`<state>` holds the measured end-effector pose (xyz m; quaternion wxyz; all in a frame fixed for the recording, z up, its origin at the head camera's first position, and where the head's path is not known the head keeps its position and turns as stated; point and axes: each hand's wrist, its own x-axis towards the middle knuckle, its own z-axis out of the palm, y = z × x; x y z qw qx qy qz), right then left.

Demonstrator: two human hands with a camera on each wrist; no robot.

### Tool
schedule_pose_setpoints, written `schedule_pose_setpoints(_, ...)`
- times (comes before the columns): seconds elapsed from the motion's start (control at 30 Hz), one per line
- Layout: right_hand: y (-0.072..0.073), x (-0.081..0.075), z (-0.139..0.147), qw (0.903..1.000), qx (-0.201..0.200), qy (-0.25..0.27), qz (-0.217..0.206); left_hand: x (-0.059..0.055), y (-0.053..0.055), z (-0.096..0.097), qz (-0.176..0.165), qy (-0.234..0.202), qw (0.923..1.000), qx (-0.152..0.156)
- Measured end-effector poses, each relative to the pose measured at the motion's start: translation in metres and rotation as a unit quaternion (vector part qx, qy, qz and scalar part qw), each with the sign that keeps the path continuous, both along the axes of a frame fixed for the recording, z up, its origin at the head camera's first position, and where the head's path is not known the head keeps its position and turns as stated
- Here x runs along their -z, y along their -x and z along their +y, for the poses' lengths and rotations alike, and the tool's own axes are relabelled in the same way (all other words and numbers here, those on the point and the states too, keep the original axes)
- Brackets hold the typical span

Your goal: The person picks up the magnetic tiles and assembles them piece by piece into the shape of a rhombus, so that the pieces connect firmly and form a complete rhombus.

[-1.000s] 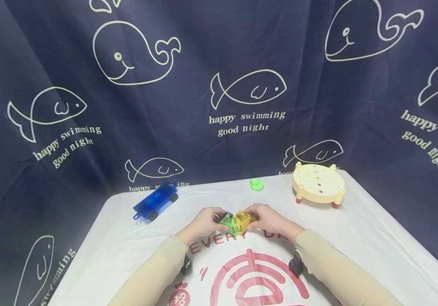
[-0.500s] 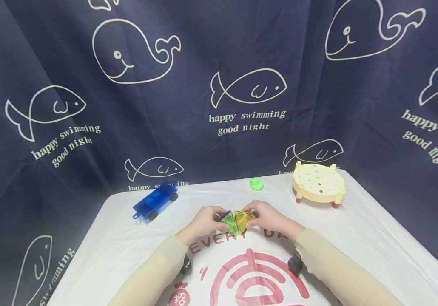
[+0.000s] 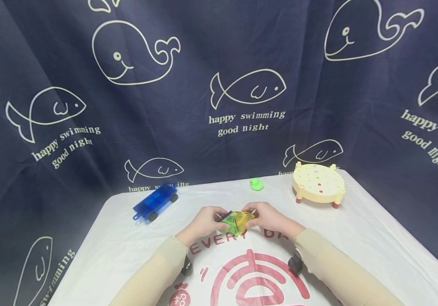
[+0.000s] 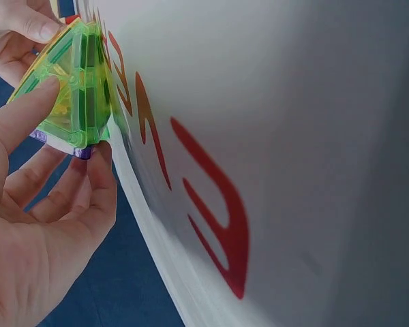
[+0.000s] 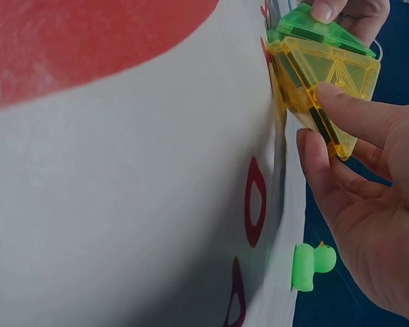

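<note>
Over the middle of the table, my left hand (image 3: 205,221) pinches a clear green triangular magnetic tile (image 4: 90,102) between thumb and fingers. A purple-edged piece (image 4: 60,142) lies along its underside in the left wrist view. My right hand (image 3: 268,219) pinches a clear yellow triangular magnetic tile (image 5: 354,65), thumb on its face and fingers beneath. The green and yellow tiles meet along one edge and form a small pointed solid. Its rear side is hidden from the head view, and I cannot tell whether it touches the tablecloth.
A blue wheeled toy cart (image 3: 155,203) stands at the table's back left. Towards the back centre sits a green toy duck (image 3: 256,184). A round cream pegboard stand (image 3: 318,182) with red-tipped feet occupies the back right. Dark printed fabric (image 3: 242,148) hangs behind the white tablecloth (image 3: 127,246).
The V-shaped gap between the tops of the green and yellow tiles has closed, and their edges now join. Both hands keep their hold and have barely shifted.
</note>
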<state>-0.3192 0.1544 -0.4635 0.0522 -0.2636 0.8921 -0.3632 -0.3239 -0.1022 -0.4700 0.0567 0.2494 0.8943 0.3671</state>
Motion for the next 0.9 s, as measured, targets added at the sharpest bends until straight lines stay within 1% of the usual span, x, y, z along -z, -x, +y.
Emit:
schedule_pose_setpoints(0.1, 0.000, -0.002, -0.001, 0.9999, 0.004, -0.004, -0.009, 0.001, 0.000, 0.000, 0.001, 0.004, 1.0000, 0.000)
schedule_pose_setpoints(0.33, 0.002, -0.007, -0.003, 0.9999, 0.005, -0.014, -0.008, 0.002, 0.000, 0.000, 0.003, 0.002, 1.0000, 0.003)
schedule_pose_setpoints(0.6, 0.003, -0.013, -0.005, 0.9999, 0.003, -0.015, 0.006, 0.002, 0.001, 0.002, -0.001, 0.000, 1.0000, 0.001)
schedule_pose_setpoints(0.9, 0.004, -0.013, -0.006, 0.9996, 0.000, -0.021, 0.017, 0.000, 0.000, 0.003, -0.003, 0.003, 1.0000, -0.007)
